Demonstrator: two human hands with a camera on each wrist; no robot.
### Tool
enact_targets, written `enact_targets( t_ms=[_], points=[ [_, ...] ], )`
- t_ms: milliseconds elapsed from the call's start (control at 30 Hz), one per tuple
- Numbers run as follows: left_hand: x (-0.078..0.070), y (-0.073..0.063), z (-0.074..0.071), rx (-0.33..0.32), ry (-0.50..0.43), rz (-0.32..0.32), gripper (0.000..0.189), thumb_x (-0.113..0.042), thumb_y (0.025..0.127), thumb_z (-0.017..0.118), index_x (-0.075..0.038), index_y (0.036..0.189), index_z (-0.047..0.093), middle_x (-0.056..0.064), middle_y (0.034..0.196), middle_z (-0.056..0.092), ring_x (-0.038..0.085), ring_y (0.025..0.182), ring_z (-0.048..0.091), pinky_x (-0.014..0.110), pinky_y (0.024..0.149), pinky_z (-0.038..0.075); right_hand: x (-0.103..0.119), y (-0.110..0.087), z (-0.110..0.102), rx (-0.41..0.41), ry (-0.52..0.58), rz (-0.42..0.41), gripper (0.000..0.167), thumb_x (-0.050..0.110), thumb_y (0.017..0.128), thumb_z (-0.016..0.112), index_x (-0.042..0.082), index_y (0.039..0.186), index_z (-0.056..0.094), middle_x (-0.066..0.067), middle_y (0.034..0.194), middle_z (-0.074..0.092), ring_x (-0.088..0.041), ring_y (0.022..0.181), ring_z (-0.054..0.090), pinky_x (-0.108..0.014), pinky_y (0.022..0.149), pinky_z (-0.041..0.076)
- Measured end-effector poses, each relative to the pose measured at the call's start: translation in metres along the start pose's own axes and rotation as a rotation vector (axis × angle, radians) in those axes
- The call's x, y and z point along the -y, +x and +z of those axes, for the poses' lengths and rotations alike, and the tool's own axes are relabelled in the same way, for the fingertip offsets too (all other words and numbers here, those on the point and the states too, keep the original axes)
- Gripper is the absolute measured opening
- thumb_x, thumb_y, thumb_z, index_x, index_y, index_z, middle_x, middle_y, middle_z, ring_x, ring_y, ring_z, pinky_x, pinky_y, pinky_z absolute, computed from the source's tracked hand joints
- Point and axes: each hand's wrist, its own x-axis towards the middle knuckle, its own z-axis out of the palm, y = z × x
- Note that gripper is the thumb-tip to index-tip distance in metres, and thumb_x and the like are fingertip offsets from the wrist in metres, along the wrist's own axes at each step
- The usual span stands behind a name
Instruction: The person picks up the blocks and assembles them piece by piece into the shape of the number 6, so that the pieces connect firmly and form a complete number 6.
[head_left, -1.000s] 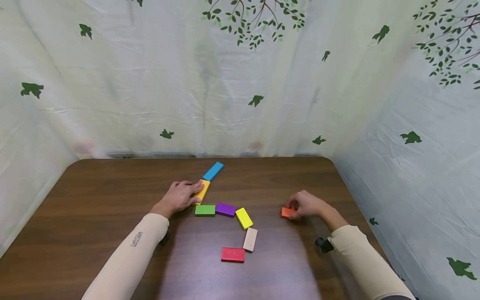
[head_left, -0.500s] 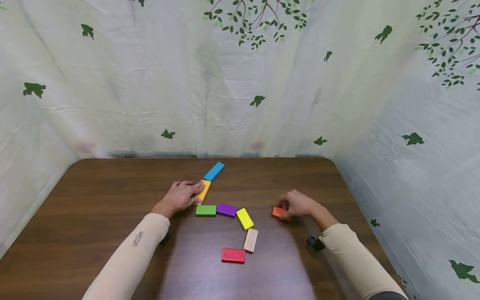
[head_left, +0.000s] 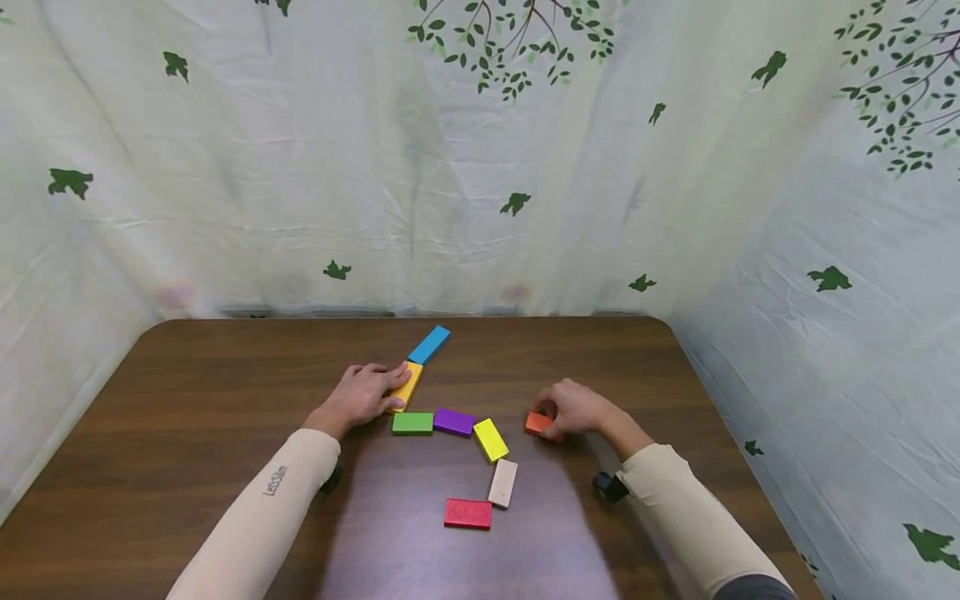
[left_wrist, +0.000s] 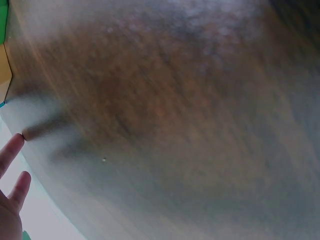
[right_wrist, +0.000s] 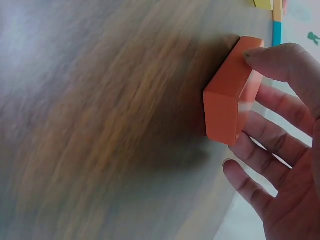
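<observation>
My left hand [head_left: 360, 395] rests at the left side of an amber block [head_left: 408, 385], its forefinger and thumb spread along it. In the left wrist view the ring and little fingers [left_wrist: 12, 152] stretch out over the table. A blue block [head_left: 429, 344] lies end to end beyond the amber one, and a green block [head_left: 412, 424] at its near end. My right hand [head_left: 577, 410] pinches an orange block [right_wrist: 225, 102] between thumb and fingers, close over the table. Left of it are a purple block [head_left: 453, 422] and a yellow block [head_left: 491, 441].
A pale pink block [head_left: 503, 484] and a red block [head_left: 468, 514] continue the curved line towards the front. The brown wooden table [head_left: 225, 375] ends at a white curtain [head_left: 450, 233] printed with green leaves and birds.
My right hand has moved left with the orange block, bringing it nearer to the yellow block. The left hand stays on the amber block.
</observation>
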Motion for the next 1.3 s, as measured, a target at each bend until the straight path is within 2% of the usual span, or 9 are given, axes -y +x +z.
enact_targets(
  t_ms=[300, 667, 1033, 1300],
  points=[
    [0.0, 0.0, 0.001, 0.007, -0.002, -0.012, 0.061, -0.034, 0.094, 0.06, -0.009, 0.146, 0.04, 0.011, 0.151, 0.038, 0.043, 0.129, 0.041, 0.062, 0.101, 0.027, 0.007, 0.004, 0.0, 0.017, 0.006, -0.01, 0.037, 0.02, 0.077, 0.075, 0.015, 0.113, 0.071, 0.006, 0.074, 0.058, -0.01, 0.065, 0.052, -0.026, 0.056, 0.044],
    [0.0, 0.0, 0.002, 0.001, 0.002, -0.005, 0.061, -0.034, 0.094, 0.06, -0.009, 0.146, 0.04, 0.012, 0.151, 0.038, 0.043, 0.129, 0.041, 0.062, 0.101, 0.027, 0.015, 0.01, -0.007, 0.02, -0.006, 0.019, 0.034, 0.021, 0.077, 0.076, 0.015, 0.11, 0.072, 0.005, 0.075, 0.058, -0.012, 0.067, 0.053, -0.026, 0.058, 0.045],
    [0.001, 0.0, 0.001, 0.001, 0.001, -0.011, 0.062, -0.034, 0.094, 0.06, -0.009, 0.146, 0.04, 0.012, 0.151, 0.038, 0.043, 0.129, 0.041, 0.062, 0.101, 0.027, 0.038, 0.018, -0.027, 0.009, -0.042, -0.069, 0.033, 0.023, 0.077, 0.075, 0.012, 0.108, 0.071, 0.006, 0.07, 0.057, -0.01, 0.064, 0.051, -0.023, 0.054, 0.043],
    [0.001, 0.001, 0.002, 0.004, 0.003, -0.008, 0.062, -0.035, 0.094, 0.06, -0.009, 0.146, 0.04, 0.012, 0.151, 0.038, 0.043, 0.129, 0.041, 0.062, 0.1, 0.027, 0.067, 0.025, -0.033, 0.045, -0.052, -0.11, 0.031, 0.025, 0.076, 0.075, 0.014, 0.105, 0.071, 0.005, 0.068, 0.057, -0.01, 0.062, 0.052, -0.024, 0.055, 0.044]
  ],
)
